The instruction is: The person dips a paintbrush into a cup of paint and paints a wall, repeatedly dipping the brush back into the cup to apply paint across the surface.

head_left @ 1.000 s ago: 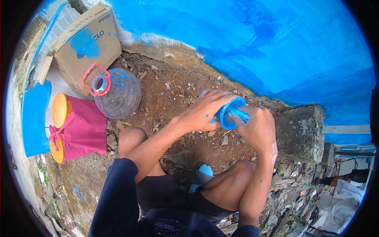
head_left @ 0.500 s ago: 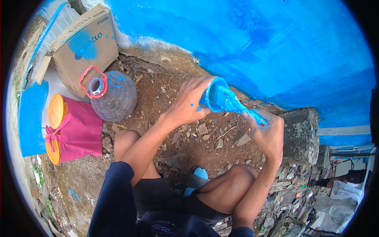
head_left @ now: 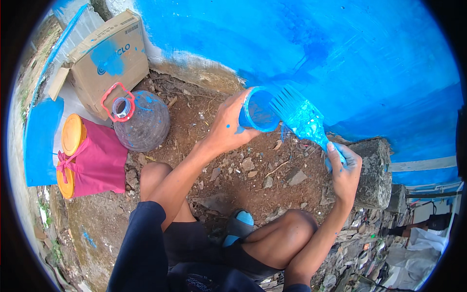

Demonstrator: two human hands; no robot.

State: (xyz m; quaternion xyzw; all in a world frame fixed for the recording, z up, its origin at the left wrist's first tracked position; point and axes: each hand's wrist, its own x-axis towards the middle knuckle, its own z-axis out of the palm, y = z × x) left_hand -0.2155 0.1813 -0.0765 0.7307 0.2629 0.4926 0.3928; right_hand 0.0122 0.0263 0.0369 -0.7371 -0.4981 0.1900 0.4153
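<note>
My left hand is wrapped round a small blue paint cup, tilted with its mouth toward the right. Between the fingers of my right hand is the handle of a paintbrush covered in wet blue paint. Its splayed bristles point up and left, just outside the cup's rim, in front of the wall. Whether a bristle touches the rim I cannot tell. Behind both rises a wall coated in uneven blue, with a bare strip along its foot.
To the left, a clear plastic jug with a red handle stands by a paint-marked cardboard box. Nearer are a pink cloth bag and yellow round lids. A concrete block sits right, with rubble below it.
The brush has come out of the cup as my right hand moved right and slightly down. My left hand and the cup shifted a little left.
</note>
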